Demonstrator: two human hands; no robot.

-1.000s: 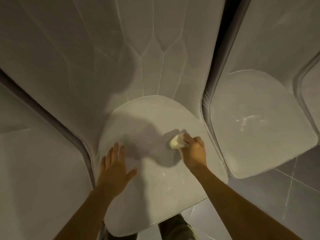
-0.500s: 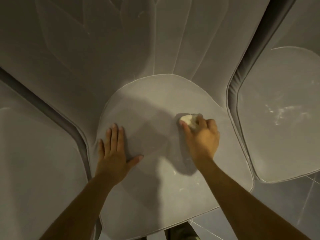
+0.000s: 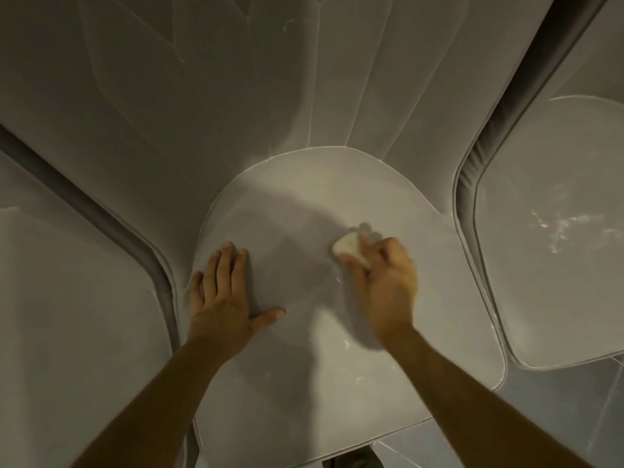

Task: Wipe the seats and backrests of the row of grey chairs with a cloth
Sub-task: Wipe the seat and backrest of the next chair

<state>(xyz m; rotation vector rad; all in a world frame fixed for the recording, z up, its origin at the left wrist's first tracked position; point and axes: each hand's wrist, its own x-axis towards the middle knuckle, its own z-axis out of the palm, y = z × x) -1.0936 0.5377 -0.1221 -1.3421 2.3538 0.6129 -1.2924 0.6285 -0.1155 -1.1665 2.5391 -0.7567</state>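
A grey padded chair seat (image 3: 304,383) fills the middle of the view, with its quilted backrest (image 3: 270,79) rising behind it. My right hand (image 3: 385,285) grips a small wadded white cloth (image 3: 347,246) and holds it down on the seat's middle right. Only the cloth's front end shows past my fingers. Flat on the seat's left part lies my left hand (image 3: 226,298), fingers straight and thumb spread. A few white specks dot the seat near my right wrist.
A second grey seat (image 3: 557,298) at the right carries white smears. A third seat (image 3: 67,332) lies at the left. Dark gaps separate the chairs. Grey tiled floor (image 3: 574,417) shows at the lower right, below the seat's front edge.
The view has swung right and closer to the middle seat. My right hand slid the cloth across the seat in small strokes. My left hand stays pressed flat on the seat's left side.
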